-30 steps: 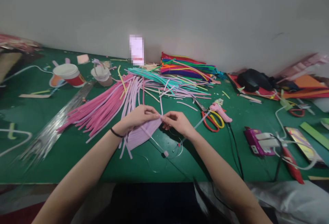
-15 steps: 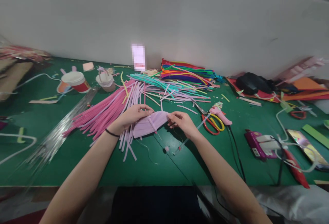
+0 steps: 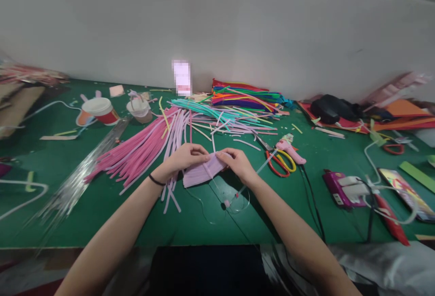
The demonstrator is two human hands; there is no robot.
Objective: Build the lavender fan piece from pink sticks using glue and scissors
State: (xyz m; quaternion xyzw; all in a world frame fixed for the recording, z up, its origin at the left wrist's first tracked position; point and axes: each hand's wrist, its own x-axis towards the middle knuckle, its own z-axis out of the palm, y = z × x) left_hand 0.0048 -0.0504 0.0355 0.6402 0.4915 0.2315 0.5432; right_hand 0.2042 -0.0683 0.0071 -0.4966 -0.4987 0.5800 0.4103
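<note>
Left grip, right grip, both pinching lilac piece, pink stems left, scissors right

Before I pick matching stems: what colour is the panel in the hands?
The panel is pale lilac; the head view shows it.

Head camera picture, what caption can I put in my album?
Left hand and right hand hold a lilac piece at a green table, near pink strips.

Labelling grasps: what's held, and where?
A lilac pipe-cleaner panel, held along its upper edge: left hand near the middle, right hand towards the right end.
</note>
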